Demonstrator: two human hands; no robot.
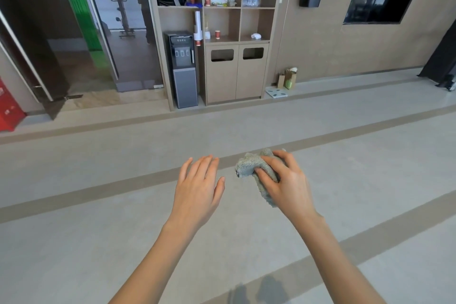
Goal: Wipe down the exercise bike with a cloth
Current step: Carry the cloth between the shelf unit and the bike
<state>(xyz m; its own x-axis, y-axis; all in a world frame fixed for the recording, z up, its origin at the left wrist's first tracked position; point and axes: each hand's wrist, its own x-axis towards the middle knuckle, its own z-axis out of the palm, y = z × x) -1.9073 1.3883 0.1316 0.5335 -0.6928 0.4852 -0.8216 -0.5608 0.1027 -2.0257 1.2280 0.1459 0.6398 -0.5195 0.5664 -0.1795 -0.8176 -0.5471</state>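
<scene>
Clearly the right hand grips the seemingly bunched cloth, beside the spread left hand.

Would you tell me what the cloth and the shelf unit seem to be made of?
The cloth, gripped by the right hand, looks like grey terry or microfibre: fuzzy, looped pile. The shelf unit looks like matte wood-grain laminate, possibly veneer.

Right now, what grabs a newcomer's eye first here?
Two hands at low centre: the right hand grips a crumpled grey cloth, the left hand is spread open beside it. Behind stands a shelf unit with a water dispenser; a bike shows in the glass door, upper left.
</scene>
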